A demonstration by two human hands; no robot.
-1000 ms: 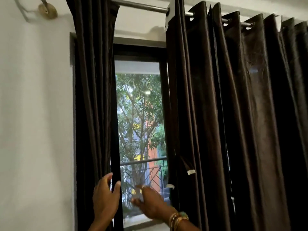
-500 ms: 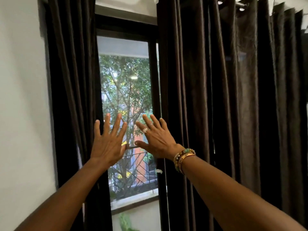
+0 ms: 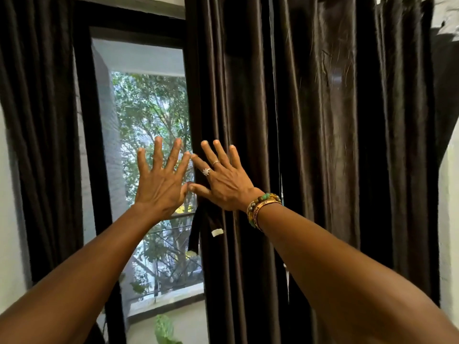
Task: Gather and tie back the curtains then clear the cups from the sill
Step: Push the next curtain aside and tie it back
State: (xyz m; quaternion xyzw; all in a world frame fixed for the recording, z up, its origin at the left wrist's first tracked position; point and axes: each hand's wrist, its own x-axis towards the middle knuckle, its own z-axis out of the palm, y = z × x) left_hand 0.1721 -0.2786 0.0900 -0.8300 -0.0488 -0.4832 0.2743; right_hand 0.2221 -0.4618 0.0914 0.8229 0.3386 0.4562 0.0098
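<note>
Dark brown curtains hang on both sides of a window. The left curtain (image 3: 42, 135) is bunched against the wall. The right curtain (image 3: 323, 145) spreads wide across the right half. My left hand (image 3: 159, 184) is raised in front of the glass with fingers spread, holding nothing. My right hand (image 3: 223, 180), with rings and a beaded bracelet, is beside it, fingers straight, over the inner edge of the right curtain. A dark tie strap (image 3: 195, 232) with a white tag dangles below my right hand. No cups are in view.
A black window frame (image 3: 92, 145) borders the glass, with trees and a railing outside. A pale ledge (image 3: 169, 297) runs along the bottom of the opening. A green leafy plant (image 3: 164, 328) shows below it. White wall (image 3: 10, 219) lies at the far left.
Both hands rose from low at the curtain gap to mid-window with fingers spread. They shifted right, closer together, and my right hand now lies over the right curtain's edge. The view dropped from the rod.
</note>
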